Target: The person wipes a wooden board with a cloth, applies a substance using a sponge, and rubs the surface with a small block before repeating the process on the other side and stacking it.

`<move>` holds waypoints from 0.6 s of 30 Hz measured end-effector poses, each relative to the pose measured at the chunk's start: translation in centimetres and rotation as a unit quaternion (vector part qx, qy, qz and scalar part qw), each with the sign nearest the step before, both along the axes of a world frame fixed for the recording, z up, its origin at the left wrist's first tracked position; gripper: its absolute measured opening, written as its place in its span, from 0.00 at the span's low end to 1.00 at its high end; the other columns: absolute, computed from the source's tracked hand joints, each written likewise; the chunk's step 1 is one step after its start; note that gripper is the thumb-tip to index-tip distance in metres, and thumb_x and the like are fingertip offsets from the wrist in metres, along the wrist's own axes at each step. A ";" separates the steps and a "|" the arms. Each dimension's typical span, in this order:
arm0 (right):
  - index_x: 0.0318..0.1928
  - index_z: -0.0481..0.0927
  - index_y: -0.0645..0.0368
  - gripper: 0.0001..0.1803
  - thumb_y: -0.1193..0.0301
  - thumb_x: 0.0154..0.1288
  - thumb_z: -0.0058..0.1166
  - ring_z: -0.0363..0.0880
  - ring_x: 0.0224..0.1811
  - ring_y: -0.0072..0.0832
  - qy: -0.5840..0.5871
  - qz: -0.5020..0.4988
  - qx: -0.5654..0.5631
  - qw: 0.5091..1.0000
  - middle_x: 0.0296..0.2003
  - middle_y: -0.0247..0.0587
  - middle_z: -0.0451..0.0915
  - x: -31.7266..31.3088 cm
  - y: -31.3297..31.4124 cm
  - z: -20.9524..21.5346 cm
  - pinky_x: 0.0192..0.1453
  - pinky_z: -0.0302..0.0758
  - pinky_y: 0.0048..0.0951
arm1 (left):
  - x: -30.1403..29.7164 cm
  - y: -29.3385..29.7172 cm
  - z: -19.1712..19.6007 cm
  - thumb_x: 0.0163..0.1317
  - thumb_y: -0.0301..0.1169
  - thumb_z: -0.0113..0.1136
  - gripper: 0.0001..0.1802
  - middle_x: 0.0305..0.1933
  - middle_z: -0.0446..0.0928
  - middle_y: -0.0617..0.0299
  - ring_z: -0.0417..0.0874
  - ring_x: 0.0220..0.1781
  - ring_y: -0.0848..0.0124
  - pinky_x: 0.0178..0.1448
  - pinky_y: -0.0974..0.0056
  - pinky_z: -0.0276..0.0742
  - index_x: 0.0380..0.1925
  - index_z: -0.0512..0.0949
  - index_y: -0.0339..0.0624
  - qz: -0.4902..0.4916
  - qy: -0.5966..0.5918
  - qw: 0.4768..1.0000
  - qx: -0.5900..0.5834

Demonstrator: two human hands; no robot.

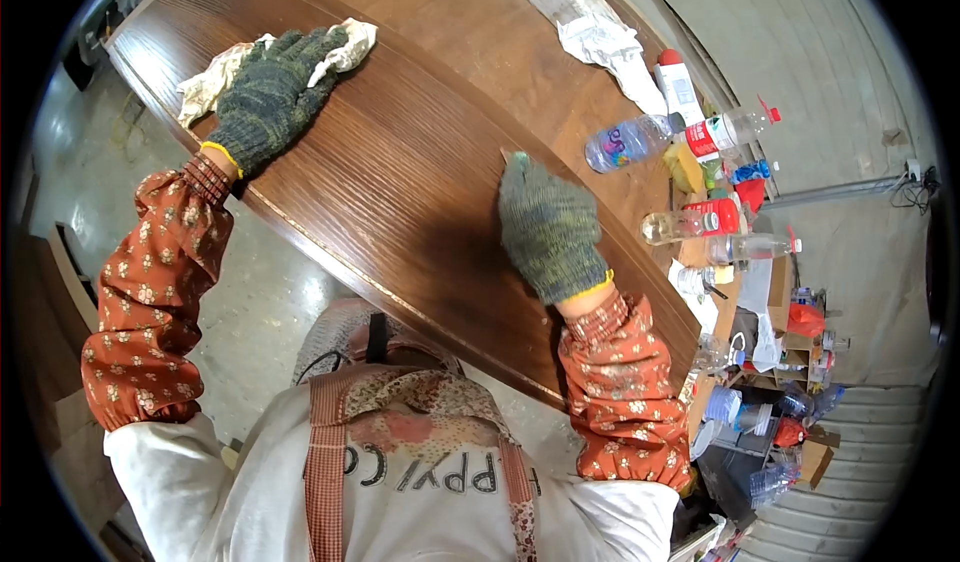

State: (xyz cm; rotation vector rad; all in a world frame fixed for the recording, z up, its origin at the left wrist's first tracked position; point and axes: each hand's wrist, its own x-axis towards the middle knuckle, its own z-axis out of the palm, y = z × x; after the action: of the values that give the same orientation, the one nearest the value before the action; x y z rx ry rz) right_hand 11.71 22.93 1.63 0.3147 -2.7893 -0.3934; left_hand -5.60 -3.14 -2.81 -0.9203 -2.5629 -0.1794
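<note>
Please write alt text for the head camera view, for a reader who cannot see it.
A person's gloved left hand presses a white cloth on a dark brown wooden panel, while the gloved right hand lies flat on it. Plastic bottles lie at the right.

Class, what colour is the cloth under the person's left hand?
Off-white cloth, stained; head view.

Right edge of surface: clear bottle (628,143) with blue label, bottle (728,130) with red label, red-labelled jar (697,222).
</note>
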 end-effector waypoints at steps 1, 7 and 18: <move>0.33 0.75 0.62 0.05 0.76 0.55 0.48 0.78 0.22 0.35 0.004 0.006 -0.004 1.000 0.21 0.42 0.76 0.2 0.1 -0.2 0.22 0.72 0.33 | 0.0 -0.1 0.1 0.67 0.42 0.42 0.24 0.65 0.64 0.60 0.64 0.64 0.57 0.69 0.49 0.52 0.62 0.63 0.53 0.000 0.006 1.000 -0.005; 0.51 0.73 0.62 0.20 0.77 0.56 0.45 0.79 0.34 0.40 0.018 -0.014 -0.026 0.999 0.35 0.48 0.79 2.5 4.0 -1.5 0.36 0.75 0.37 | 1.3 0.2 1.8 0.67 0.41 0.39 0.23 0.66 0.62 0.60 0.62 0.65 0.55 0.70 0.47 0.50 0.62 0.63 0.56 -0.012 -0.013 1.000 -0.017; 0.53 0.76 0.58 0.16 0.70 0.67 0.44 0.78 0.40 0.43 0.131 -0.204 -0.194 0.951 0.40 0.50 0.80 3.3 8.8 -3.7 0.46 0.74 0.38 | 12.1 10.1 1.4 0.61 0.39 0.46 0.19 0.44 0.76 0.58 0.78 0.41 0.64 0.47 0.56 0.72 0.50 0.72 0.44 -0.335 0.123 0.931 -0.079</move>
State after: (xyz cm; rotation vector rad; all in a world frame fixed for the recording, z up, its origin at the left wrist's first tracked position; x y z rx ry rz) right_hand 15.01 31.69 -2.03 -0.3829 -2.5748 0.0351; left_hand 6.52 6.91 -1.46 -1.7354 -1.9665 -0.0410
